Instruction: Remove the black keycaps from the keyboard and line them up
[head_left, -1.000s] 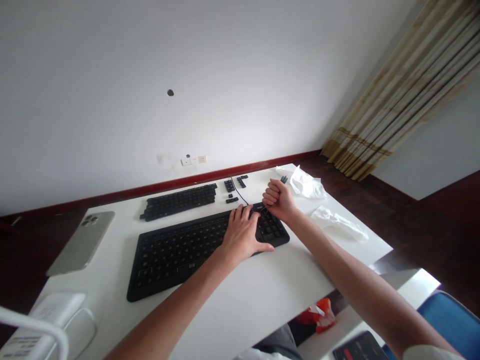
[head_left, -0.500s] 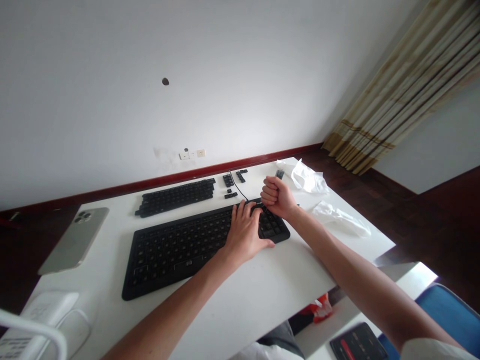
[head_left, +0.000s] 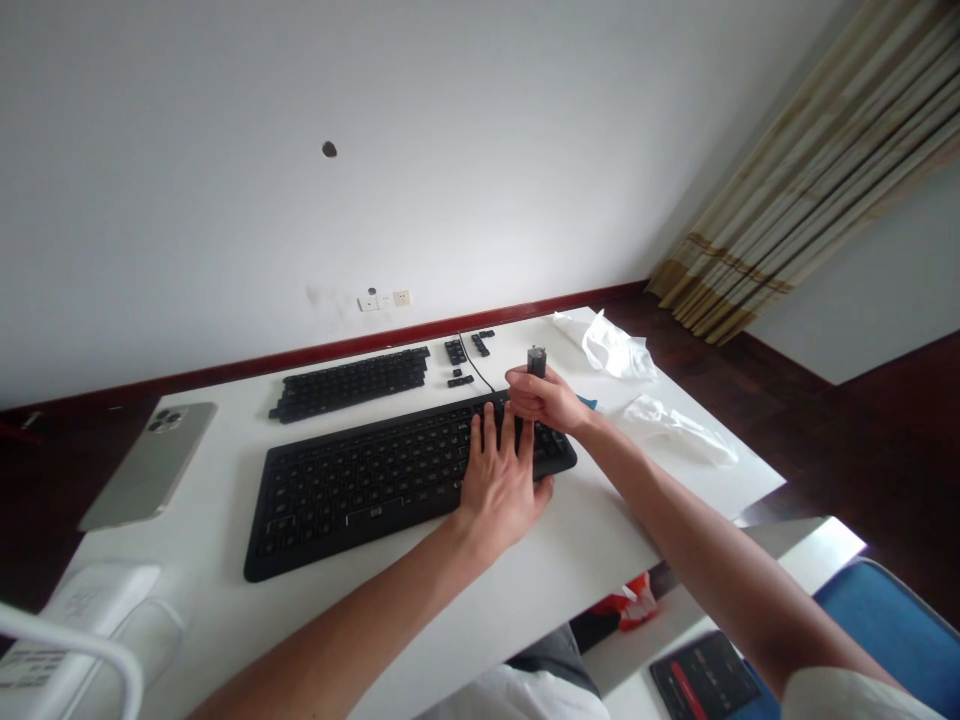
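A black keyboard (head_left: pixel 360 500), its key caps off and the key posts showing, lies on the white table. My left hand (head_left: pixel 499 480) rests flat on its right part, fingers stretched out and a little apart, thumb by the front edge. My right hand (head_left: pixel 544 395) is closed in a fist round a screwdriver (head_left: pixel 536 360) held upright, its dark fluted handle end sticking out above the fist. The lower part of the tool is hidden behind my hands. Just right of the fist, a small blue piece (head_left: pixel 589 402) shows at the keyboard's back edge.
Behind the keyboard lie a block of black key caps (head_left: pixel 352 385) and smaller key groups (head_left: pixel 455 352). A phone (head_left: pixel 154 460) and a white power strip (head_left: pixel 94 610) are at the left. Crumpled white plastic bags (head_left: pixel 611 345) lie at the right. A cable (head_left: pixel 476 368) runs backwards.
My left hand has flattened, its fingers straightening over the keyboard. My right fist has shifted slightly left, and the screwdriver stands more upright with more of its handle showing.
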